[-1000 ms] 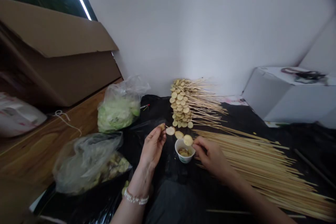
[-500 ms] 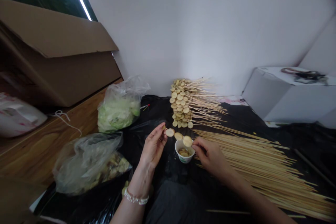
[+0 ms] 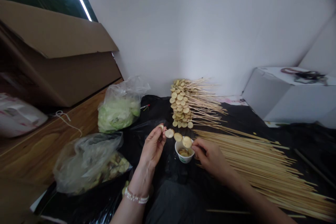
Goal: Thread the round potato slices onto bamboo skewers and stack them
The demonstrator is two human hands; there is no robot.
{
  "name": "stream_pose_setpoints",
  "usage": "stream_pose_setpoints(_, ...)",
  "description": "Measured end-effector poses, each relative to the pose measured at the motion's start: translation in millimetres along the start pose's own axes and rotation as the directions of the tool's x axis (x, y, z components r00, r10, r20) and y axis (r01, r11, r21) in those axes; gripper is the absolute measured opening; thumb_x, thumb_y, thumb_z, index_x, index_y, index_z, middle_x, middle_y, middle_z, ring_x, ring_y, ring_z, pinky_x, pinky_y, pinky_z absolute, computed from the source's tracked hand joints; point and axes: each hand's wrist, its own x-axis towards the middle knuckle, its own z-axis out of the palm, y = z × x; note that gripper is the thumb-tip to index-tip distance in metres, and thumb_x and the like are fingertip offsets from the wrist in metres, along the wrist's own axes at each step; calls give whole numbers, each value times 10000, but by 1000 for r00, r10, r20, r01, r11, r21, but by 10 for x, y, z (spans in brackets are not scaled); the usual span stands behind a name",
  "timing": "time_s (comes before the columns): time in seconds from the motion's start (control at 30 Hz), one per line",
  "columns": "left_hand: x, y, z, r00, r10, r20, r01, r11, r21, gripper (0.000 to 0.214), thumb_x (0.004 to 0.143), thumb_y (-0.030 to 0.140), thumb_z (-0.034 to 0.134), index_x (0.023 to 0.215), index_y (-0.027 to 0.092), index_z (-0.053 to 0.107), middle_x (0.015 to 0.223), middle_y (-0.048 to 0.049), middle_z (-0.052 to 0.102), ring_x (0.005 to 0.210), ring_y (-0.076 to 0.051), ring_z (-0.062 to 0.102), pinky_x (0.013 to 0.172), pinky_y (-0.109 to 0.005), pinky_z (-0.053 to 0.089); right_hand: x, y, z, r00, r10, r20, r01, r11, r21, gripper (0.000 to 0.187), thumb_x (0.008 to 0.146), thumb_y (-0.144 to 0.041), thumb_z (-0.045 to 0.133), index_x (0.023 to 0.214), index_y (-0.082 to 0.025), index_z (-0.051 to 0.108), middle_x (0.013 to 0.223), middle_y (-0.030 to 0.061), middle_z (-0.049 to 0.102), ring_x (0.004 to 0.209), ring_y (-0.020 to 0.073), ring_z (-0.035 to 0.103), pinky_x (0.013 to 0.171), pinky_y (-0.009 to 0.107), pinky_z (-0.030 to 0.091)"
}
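Observation:
My left hand (image 3: 154,144), with a beaded bracelet at the wrist, pinches a pale round potato slice (image 3: 161,126) at the left end of a bamboo skewer. Three potato slices (image 3: 177,137) hang in a row along that skewer between my hands. The fingers of my right hand (image 3: 208,154) are closed on the skewer just right of the last slice; most of the stick is hidden there. Right below the row stands a white paper cup (image 3: 185,159) with more slices inside.
Behind my hands lies a stack of loaded skewers (image 3: 181,103). Bare bamboo skewers (image 3: 244,157) spread at right. To the left sit a bag of cabbage (image 3: 118,110), a bag of cut pieces (image 3: 89,164) and a cardboard box (image 3: 78,77). A white box (image 3: 286,94) stands far right.
The potato slice in my left fingers has tilted and shifted slightly up and left. The row of slices has moved a touch left. My right hand stays almost still.

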Motion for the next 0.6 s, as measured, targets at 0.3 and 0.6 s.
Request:
stream_pose_setpoints(0.3,16,-19,-9,1000,12,5,-13,999,40,198,731,164,731,925,133,708,806,-50,711,695,-104,648,621,-178,524,-6,1,-3,1000,-5,2,5,1000,-15,174,886,-218,464,744,-203,564,651,-17,594,588,116,509,584,228,343)
stream_pose_setpoints(0.6,17,-17,-19,997,2,74,-3,1000,12,229,683,168,771,898,118,712,725,-23,664,580,-53,569,576,-153,492,-6,-6,-7,1000,-3,15,3,1000,-12,180,889,-225,456,752,-202,570,655,-14,595,593,120,510,585,233,348)
